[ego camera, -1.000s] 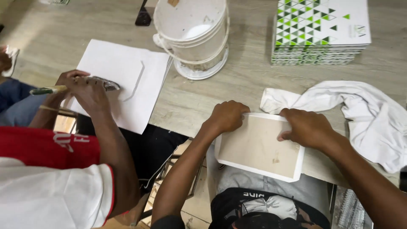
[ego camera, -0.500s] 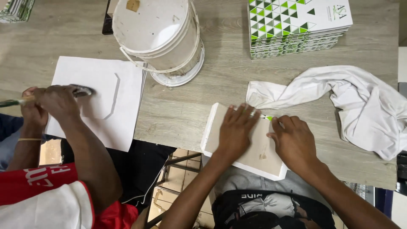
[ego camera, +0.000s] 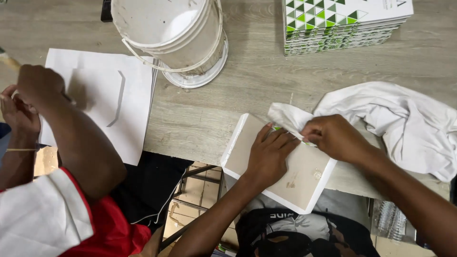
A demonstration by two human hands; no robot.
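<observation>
Left hand (ego camera: 269, 154) lay flat, fingers spread, on the tile (ego camera: 278, 164) overhanging the table (ego camera: 204, 119) edge, while the right hand (ego camera: 333, 138) beside it pinched the cloth (ego camera: 390, 123), bare wood beyond.

A tiling workshop: stacked patterned tiles (ego camera: 342, 21), a smeared white bucket (ego camera: 169, 33), wooden worktable (ego camera: 247, 81)

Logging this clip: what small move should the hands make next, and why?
Probably draw the white cloth across the tile. The right hand pinches it at the tile's upper edge while the left hand lies flat, steadying it; marks show near its lower right.
</observation>
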